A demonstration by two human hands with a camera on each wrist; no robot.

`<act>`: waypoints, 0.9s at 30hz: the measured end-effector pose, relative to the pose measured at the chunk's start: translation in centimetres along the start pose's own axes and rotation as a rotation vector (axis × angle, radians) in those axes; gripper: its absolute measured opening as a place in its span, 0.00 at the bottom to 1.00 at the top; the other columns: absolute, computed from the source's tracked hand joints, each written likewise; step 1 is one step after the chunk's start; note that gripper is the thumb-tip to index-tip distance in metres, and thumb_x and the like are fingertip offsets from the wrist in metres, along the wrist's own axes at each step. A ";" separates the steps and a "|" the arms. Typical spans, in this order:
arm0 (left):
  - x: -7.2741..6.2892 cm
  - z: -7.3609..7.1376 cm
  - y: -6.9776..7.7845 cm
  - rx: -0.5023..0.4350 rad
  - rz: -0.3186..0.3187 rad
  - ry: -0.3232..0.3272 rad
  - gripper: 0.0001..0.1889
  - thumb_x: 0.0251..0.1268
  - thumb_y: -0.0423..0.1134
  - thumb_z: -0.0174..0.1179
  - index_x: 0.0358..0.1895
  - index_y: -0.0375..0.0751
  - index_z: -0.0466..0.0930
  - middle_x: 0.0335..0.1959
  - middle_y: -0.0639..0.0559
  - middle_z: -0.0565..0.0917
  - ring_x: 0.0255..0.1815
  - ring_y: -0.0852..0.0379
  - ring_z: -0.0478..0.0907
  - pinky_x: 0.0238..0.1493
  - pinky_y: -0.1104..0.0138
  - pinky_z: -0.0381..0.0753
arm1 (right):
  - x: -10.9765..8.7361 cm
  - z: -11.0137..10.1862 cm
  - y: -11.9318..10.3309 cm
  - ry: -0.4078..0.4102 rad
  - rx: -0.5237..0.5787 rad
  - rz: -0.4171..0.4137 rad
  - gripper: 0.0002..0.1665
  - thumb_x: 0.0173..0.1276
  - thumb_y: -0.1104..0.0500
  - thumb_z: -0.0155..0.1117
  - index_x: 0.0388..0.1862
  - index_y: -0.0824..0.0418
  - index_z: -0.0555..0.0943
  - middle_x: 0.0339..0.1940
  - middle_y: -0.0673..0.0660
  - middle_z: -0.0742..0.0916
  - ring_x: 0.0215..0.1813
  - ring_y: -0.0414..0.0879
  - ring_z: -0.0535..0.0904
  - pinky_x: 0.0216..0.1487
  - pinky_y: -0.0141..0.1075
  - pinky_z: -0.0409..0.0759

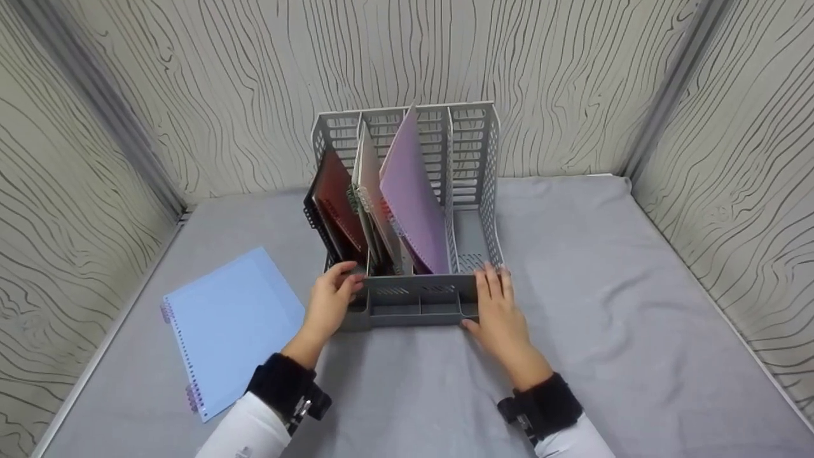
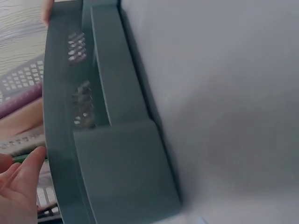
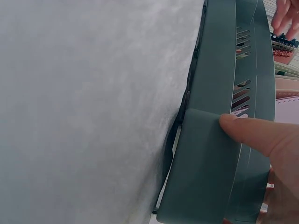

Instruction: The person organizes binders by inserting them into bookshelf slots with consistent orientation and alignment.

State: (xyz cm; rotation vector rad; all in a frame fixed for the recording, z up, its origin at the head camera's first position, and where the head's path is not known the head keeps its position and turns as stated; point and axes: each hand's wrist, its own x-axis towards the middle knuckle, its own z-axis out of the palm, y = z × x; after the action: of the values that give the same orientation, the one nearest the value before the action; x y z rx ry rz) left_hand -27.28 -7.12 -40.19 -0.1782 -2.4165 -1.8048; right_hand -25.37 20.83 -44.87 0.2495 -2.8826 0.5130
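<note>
A grey desk file organizer (image 1: 439,283) stands upright with several dividers and a low front tray. Its slots hold dark red notebook covers (image 1: 337,203), pale covers (image 1: 375,191) and a purple cover (image 1: 416,197), all leaning. My right hand (image 1: 502,318) grips the organizer's front right corner, thumb on the front face and fingers over the top edge. Around the front left corner is my left hand (image 1: 331,299), fingers loosely bent near the leftmost slot. In the left wrist view, part of that hand (image 2: 21,186) shows behind the front panel; whether it touches a cover, I cannot tell.
A light blue punched cover (image 1: 235,331) with purple rings on its left edge lies flat at the left. Grey cloth (image 1: 636,318) covers the table. Wood-patterned panels (image 1: 254,89) stand behind and at both sides.
</note>
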 end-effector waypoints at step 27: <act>-3.6 -11.4 -2.8 0.148 -0.265 0.075 0.19 0.73 0.35 0.44 0.62 0.31 0.65 0.53 0.34 0.78 0.51 0.46 0.78 0.49 0.63 0.77 | 0.0 0.0 0.0 0.002 -0.009 -0.008 0.55 0.49 0.54 0.76 0.70 0.65 0.56 0.73 0.63 0.55 0.73 0.62 0.41 0.31 0.45 0.81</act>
State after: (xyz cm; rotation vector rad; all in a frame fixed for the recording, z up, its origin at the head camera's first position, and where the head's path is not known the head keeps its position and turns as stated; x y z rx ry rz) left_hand -23.86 -18.92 -40.21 0.2297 -2.6086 -1.6820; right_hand -25.34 20.87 -44.90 0.2594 -2.8800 0.4985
